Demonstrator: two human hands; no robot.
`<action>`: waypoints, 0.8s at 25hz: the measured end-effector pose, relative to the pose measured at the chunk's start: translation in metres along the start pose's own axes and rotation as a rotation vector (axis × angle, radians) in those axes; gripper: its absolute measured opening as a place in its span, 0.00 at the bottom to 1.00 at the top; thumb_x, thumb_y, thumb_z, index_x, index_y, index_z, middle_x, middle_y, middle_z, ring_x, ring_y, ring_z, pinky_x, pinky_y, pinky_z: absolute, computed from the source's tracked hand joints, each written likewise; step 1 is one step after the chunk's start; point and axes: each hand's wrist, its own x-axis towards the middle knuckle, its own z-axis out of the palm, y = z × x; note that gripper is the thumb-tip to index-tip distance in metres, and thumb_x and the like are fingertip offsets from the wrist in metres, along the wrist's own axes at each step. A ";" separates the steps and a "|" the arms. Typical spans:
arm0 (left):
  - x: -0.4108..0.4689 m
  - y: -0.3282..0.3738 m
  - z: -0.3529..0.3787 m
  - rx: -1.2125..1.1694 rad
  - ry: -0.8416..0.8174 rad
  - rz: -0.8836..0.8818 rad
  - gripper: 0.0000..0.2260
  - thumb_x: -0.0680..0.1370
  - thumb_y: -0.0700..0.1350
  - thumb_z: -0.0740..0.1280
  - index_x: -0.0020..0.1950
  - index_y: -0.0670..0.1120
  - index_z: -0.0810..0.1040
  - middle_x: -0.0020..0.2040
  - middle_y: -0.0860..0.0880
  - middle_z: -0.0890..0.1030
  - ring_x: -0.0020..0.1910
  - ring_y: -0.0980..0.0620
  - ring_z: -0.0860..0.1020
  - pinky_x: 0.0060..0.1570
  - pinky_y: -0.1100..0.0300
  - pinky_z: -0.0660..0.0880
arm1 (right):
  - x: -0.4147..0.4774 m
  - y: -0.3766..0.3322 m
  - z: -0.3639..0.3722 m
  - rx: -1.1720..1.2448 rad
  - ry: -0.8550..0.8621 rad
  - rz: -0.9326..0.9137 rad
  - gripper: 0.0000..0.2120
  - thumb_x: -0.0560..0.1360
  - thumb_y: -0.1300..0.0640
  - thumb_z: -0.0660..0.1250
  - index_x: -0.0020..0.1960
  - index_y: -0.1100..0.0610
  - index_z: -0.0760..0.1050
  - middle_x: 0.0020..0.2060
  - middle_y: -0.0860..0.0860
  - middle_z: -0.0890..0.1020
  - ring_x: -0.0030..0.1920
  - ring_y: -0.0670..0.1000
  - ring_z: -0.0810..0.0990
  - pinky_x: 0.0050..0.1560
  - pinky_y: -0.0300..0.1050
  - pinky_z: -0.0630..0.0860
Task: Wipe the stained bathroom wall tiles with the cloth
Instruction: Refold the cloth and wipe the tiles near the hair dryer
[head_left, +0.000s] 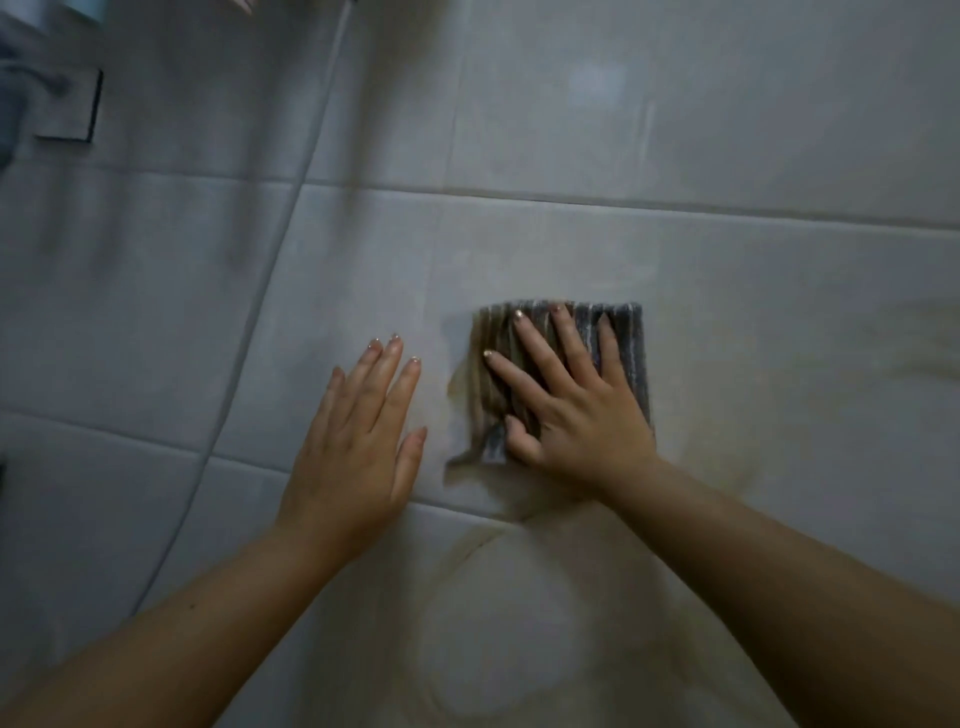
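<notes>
The head view shows the right hand (566, 395) pressing flat, fingers straight and spread, on a folded grey striped cloth (631, 353) held against the pale wall tiles (753, 291) amid brownish stain smears (467, 551), while the left hand (358, 441) lies flat, fingers straight and together, on the tile just beside it.

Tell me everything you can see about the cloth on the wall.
The cloth is grey with paler stripes, a ribbed, towel-like fabric folded into a rough square. Its left half looks soiled brownish. It lies flat against a wall tile, pressed there by the right hand, whose spread fingers cover its middle. A brownish stain smears the tile along its left edge. The left hand rests on the tile nearby, apart from it.
</notes>
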 end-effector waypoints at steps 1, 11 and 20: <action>0.002 -0.002 -0.003 -0.004 -0.003 0.010 0.26 0.81 0.51 0.54 0.78 0.42 0.61 0.80 0.44 0.58 0.79 0.47 0.53 0.77 0.47 0.51 | 0.001 0.016 -0.001 -0.022 0.011 -0.069 0.30 0.73 0.40 0.58 0.74 0.46 0.67 0.76 0.55 0.63 0.76 0.63 0.58 0.73 0.69 0.52; 0.006 -0.021 -0.019 -0.040 0.034 0.034 0.27 0.81 0.52 0.54 0.79 0.43 0.59 0.80 0.44 0.57 0.80 0.47 0.53 0.77 0.46 0.50 | 0.072 -0.063 0.012 0.068 0.007 0.169 0.32 0.74 0.39 0.54 0.76 0.46 0.62 0.78 0.55 0.57 0.77 0.63 0.51 0.73 0.68 0.44; -0.002 -0.022 -0.011 -0.049 -0.036 0.016 0.27 0.82 0.52 0.51 0.79 0.43 0.57 0.80 0.45 0.56 0.79 0.49 0.52 0.77 0.48 0.50 | 0.042 0.024 -0.001 -0.030 0.019 0.247 0.32 0.73 0.38 0.54 0.76 0.45 0.61 0.78 0.54 0.58 0.77 0.62 0.52 0.73 0.68 0.46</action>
